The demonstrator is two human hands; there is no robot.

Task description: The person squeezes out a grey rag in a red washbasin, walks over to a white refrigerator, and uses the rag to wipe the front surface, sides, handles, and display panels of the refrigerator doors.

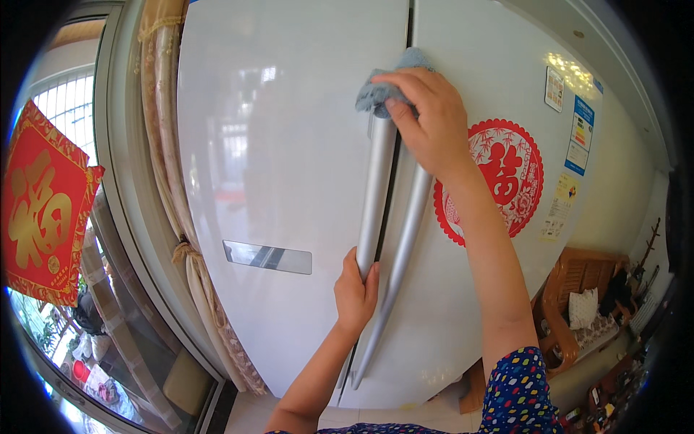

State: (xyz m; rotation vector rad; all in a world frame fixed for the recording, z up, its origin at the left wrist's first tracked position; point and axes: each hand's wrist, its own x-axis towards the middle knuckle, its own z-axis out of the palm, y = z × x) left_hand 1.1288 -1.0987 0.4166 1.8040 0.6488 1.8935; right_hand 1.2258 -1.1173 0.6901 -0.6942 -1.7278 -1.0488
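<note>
A white double-door refrigerator (293, 163) with two long silver handles stands before me. My right hand (428, 114) grips a grey-blue cloth (377, 97) against the top end of the left door's handle (375, 184). Lower on that same handle, my left hand (356, 290) is wrapped around the bar. The right door's handle (407, 238) runs beside it, untouched. A round red and white paper decoration (504, 168) on the right door is partly covered by my right forearm.
Left of the refrigerator hang a tied curtain (165, 119) and a glass door with a red diamond-shaped decoration (40, 206). A wooden bench (561, 304) with a white cushion (583, 308) stands at the right. Labels bearing writing are on the right door.
</note>
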